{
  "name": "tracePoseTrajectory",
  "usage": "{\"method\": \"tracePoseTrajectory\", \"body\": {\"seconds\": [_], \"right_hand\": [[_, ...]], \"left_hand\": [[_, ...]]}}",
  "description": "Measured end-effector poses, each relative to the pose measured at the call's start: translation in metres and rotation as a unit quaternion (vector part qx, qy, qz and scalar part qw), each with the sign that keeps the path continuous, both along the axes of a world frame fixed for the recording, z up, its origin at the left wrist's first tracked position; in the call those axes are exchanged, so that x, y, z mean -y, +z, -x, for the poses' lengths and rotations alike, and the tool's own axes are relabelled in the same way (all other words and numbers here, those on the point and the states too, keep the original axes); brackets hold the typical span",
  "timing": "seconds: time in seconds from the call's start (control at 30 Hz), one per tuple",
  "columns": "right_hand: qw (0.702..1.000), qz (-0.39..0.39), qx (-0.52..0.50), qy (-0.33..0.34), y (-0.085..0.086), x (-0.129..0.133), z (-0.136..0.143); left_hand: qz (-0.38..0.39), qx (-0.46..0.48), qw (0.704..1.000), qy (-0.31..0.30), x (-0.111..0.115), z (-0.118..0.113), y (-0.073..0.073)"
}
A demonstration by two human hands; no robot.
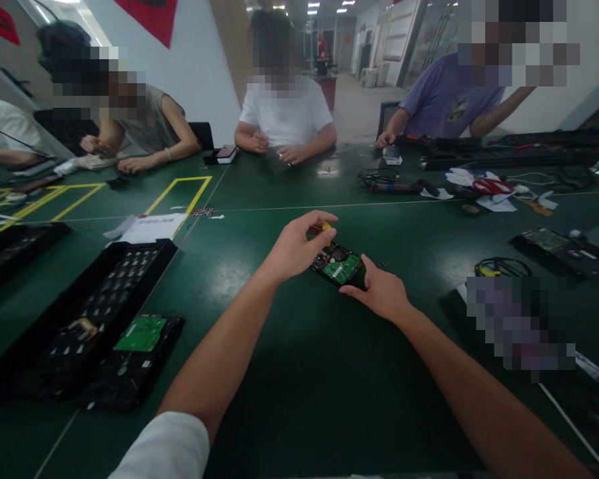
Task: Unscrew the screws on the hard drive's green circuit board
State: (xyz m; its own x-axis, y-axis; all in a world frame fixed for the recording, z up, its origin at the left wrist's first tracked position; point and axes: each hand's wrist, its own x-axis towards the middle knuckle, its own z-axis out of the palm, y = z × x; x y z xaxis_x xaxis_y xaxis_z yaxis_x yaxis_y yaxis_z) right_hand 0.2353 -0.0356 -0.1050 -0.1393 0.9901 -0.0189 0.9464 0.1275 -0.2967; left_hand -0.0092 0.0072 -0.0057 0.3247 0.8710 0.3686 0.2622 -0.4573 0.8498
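A hard drive (342, 269) lies on the green table in front of me, its green circuit board facing up. My left hand (294, 247) is over its far left end, thumb and fingers closed around a small yellow tool (327, 227) that looks like a short screwdriver; its tip is hidden. With thumb and fingers on the near right end, my right hand (382, 287) grips the drive. Tiny dark bits, perhaps screws (382, 265), lie just beyond the right hand.
On the left are a long black tray (44, 339), another drive (142, 332) with a green board, and a white paper (152, 228). Cables (504, 266) and a black device (554, 249) lie on the right. Several people sit across the table (259, 412).
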Motion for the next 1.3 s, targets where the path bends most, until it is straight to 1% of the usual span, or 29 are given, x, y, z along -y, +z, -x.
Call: {"method": "tracePoseTrajectory", "body": {"seconds": [0.27,0.47,0.6,0.73,0.97,1.1,1.2,1.3], "right_hand": [[1.000,0.001,-0.017,-0.005,0.003,0.002,0.000],[0.999,-0.003,-0.033,-0.006,0.004,0.002,0.001],[0.999,-0.005,-0.030,-0.013,0.005,0.003,0.003],[0.999,-0.014,-0.031,-0.006,0.003,0.003,0.002],[0.999,-0.021,-0.027,0.001,0.004,0.003,0.001],[0.999,-0.023,-0.028,0.003,0.005,0.004,0.002],[0.999,-0.023,-0.026,0.001,0.005,0.004,0.002],[0.999,-0.021,-0.026,0.002,0.005,0.004,0.001]], "left_hand": [[0.022,0.039,0.999,-0.010,0.002,-0.002,0.001],[0.028,0.026,0.999,-0.038,0.003,-0.003,0.004],[0.030,0.010,0.998,-0.046,0.003,-0.002,0.003],[0.038,0.017,0.998,-0.049,0.004,-0.002,0.003],[0.060,0.038,0.997,-0.036,0.005,-0.002,0.003],[0.063,0.057,0.996,-0.028,0.004,-0.004,0.001],[0.040,0.067,0.997,-0.017,0.002,-0.005,-0.003],[-0.005,0.068,0.997,0.023,0.001,-0.007,-0.007]]}}
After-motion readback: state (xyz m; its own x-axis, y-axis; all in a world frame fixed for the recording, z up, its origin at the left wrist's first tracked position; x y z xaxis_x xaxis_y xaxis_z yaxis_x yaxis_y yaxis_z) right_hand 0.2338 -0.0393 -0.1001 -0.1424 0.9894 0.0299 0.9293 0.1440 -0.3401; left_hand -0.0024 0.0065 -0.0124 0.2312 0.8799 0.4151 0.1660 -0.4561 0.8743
